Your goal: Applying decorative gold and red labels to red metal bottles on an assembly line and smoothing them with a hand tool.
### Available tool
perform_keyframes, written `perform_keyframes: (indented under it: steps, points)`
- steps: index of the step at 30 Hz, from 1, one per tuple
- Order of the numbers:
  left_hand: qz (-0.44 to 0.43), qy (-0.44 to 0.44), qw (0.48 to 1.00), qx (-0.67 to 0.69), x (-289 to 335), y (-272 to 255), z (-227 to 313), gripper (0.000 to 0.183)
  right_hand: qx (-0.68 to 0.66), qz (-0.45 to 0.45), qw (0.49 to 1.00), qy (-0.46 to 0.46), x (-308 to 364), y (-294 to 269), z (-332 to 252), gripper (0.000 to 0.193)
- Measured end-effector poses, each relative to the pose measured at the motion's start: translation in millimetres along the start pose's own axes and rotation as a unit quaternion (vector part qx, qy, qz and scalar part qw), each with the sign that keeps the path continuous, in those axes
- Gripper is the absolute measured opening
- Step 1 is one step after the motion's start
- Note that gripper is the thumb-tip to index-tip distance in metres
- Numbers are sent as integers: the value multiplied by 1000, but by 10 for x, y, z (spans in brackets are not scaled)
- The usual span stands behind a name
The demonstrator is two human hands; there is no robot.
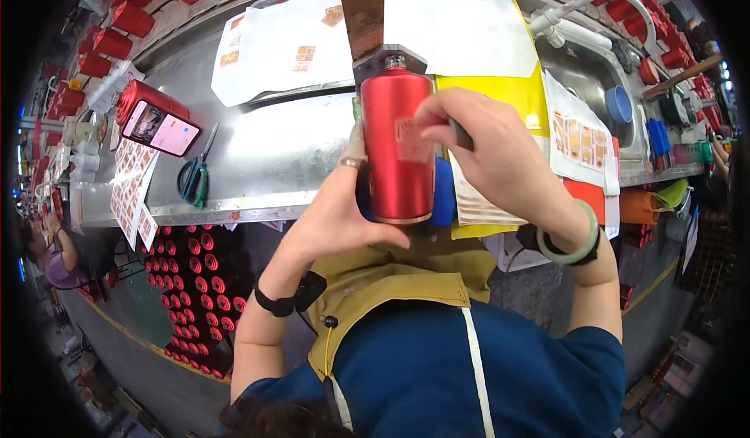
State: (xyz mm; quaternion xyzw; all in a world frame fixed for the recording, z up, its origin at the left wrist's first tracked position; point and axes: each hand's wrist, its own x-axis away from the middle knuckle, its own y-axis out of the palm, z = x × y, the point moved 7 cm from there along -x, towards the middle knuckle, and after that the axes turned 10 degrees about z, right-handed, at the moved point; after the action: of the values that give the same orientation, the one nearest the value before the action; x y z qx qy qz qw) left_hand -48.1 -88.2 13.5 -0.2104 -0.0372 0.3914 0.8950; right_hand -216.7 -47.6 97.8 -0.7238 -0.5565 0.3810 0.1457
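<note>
A glossy red metal bottle [400, 118] lies in front of me, its neck end against a dark metal bracket [388, 59] on an upright bar. My left hand [340, 211] is closed around the bottle's left side and base, the thumb stretched below its bottom edge. On the bottle's face sits a pale rectangular decal [408, 132]. Over the decal's right edge my right hand [500, 137] is bent with fingers pressed together. A dark edge shows within its grip, but blur and the fingers hide what it is.
White sheets [461, 28] and a yellow sheet [508, 98] cover the metal counter. Scissors [195, 169], a phone [160, 128] leaning on a red bottle, and decal sheets [131, 188] are at left. A sink with a blue bowl [619, 104] and tap [594, 5] stands right.
</note>
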Motion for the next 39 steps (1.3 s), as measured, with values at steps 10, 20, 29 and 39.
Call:
perform_keyframes:
  steps: [10,20,29,39]
  points:
    - [98,-138,946,275,-276,106,-148,80,87,38,995,-5,-130,265,168,34]
    - [139,-164,914,345,-322,169,-201,74,-217,107,929,280,83,516,782,43]
    - [133,-172,915,340,-261,168,-172,76,-257,113,904,322,128,592,779,40]
    - [139,-164,914,343,-237,171,-158,80,-274,113,898,324,143,609,792,40]
